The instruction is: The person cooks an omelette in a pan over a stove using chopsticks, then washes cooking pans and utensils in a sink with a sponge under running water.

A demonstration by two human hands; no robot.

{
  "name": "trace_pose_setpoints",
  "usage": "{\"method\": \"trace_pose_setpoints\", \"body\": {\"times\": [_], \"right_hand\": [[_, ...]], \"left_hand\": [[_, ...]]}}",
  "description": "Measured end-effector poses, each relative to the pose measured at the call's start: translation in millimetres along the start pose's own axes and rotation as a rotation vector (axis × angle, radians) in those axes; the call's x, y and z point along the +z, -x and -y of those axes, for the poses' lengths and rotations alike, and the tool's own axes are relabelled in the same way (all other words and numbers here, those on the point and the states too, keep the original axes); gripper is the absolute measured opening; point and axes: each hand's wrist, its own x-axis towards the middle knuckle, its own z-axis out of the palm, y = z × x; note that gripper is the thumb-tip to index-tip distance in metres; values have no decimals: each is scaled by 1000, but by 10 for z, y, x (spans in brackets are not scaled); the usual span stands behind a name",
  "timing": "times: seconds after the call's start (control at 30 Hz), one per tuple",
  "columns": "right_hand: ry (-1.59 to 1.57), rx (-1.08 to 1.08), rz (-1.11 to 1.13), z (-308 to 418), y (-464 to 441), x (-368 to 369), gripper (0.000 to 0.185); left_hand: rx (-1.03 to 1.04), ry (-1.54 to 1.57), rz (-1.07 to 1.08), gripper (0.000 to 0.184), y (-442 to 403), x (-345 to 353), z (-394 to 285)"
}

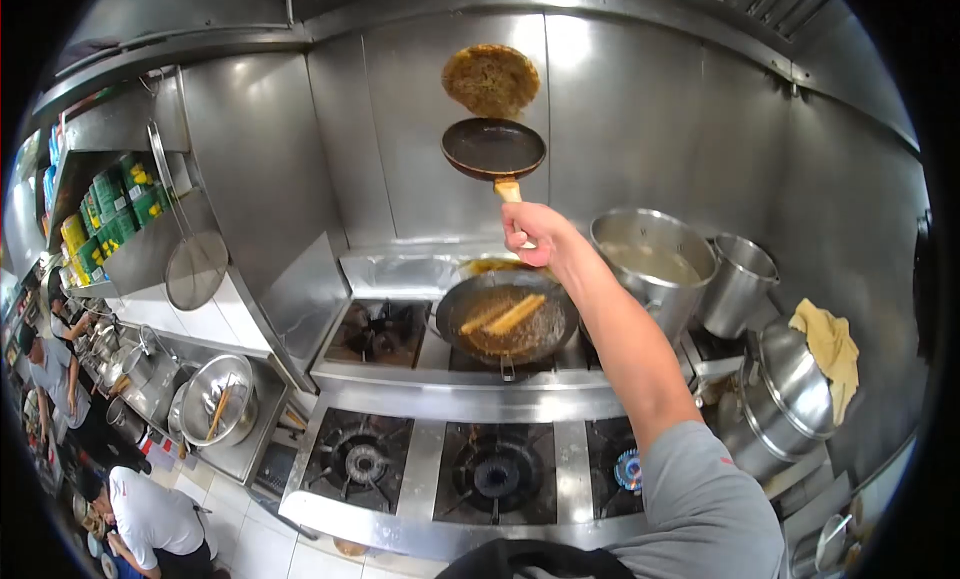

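Note:
My right hand (530,231) is closed around the handle of a small dark frying pan (494,149), stretched out in front of me at the steel back wall. Just above the pan is a flat, round, browned piece that looks like a pancake (491,80); it seems to be in the air, apart from the pan. Under my hand a wok (452,304) stands on the rear range with bubbling brown liquid. Long golden-brown sticks of food (515,316) lie in it. My left hand is out of view.
A large stockpot (655,249) and a tall metal pot (738,284) stand right of the wok. A blue flame (628,469) burns at front right. A yellow cloth (828,349) drapes a steel vessel. A strainer (196,271) hangs at left; co-workers (160,519) stand beyond.

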Motion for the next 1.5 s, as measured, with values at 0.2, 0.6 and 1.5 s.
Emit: {"method": "trace_pose_setpoints", "body": {"times": [0.2, 0.6, 1.5], "right_hand": [[-17, 189, 9, -905, 324, -314, 18], [170, 327, -261, -2179, 2990, -594, 12], [551, 463, -737, -3853, 4298, -3549, 10]], "left_hand": [[-347, 876, -289, 26, 350, -140, -106], [-651, 765, 358, 27, 801, 839, 980], [59, 1432, 159, 58, -1251, 1654, -3169]]}}
